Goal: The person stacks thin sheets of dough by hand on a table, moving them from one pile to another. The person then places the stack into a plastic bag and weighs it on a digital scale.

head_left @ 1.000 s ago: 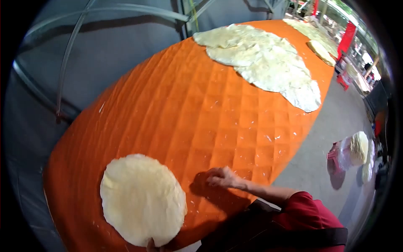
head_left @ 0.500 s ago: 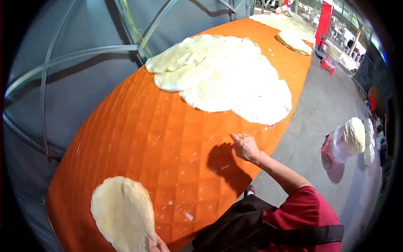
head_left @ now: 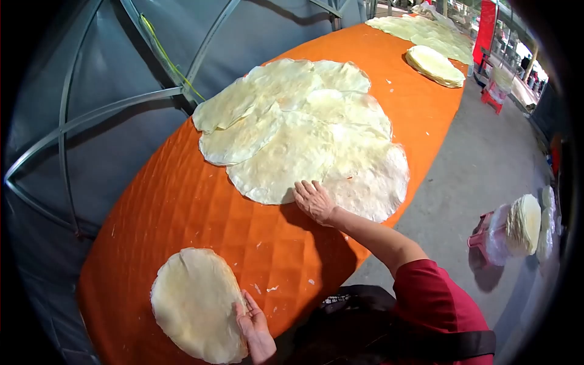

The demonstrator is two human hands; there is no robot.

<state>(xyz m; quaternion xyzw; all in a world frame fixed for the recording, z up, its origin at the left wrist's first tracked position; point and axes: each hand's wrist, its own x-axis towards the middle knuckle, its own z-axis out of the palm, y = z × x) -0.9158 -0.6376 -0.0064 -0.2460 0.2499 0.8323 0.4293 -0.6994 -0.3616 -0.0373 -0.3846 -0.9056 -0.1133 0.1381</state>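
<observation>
A long table under a quilted orange cloth [head_left: 201, 201] runs away from me. My right hand [head_left: 314, 199] lies flat, fingers spread, on the near edge of several thin round flatbreads [head_left: 292, 128] spread out overlapping on the cloth. My left hand [head_left: 255, 325] rests with fingers extended against the right edge of a separate stack of round flatbreads [head_left: 194, 304] at the near end of the table. I wear a red sleeve and a dark apron.
Farther along the cloth sit another flatbread stack [head_left: 435, 65] and more spread breads [head_left: 420, 29]. A grey tarp with metal poles [head_left: 91, 115] lines the left. On the concrete floor at right, a pink stool [head_left: 483, 234] carries bagged flatbreads [head_left: 523, 224].
My view moved along the table toward the spread flatbreads. My right hand went from the bare cloth to the edge of the spread breads. My left hand now rests beside the near stack.
</observation>
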